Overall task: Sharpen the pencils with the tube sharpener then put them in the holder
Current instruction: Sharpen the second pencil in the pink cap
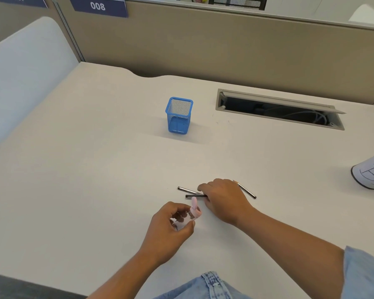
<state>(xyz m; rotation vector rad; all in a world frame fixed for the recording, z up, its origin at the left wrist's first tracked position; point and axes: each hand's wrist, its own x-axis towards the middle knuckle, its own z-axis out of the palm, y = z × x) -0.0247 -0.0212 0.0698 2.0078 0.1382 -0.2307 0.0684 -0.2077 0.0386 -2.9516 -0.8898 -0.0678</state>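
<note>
My left hand [171, 228] is closed around a clear tube sharpener [185, 221] with a pink cap [194, 209] sticking up out of the fist. My right hand [224, 198] lies palm down over dark pencils on the white desk [95, 180]. Its fingers touch the nearest pencil [194, 196]; whether they grip it I cannot tell. A second pencil [187, 190] pokes out to the left, and a third pencil [247, 190] shows to the right of the hand. The blue mesh holder [178, 115] stands upright farther back, apart from both hands.
An open cable tray [279, 110] is cut into the desk at the back right. A white cylinder marked with a letter [369, 172] stands at the right edge. A tan partition [225, 44] closes the back, and a white curved panel [26, 67] the left.
</note>
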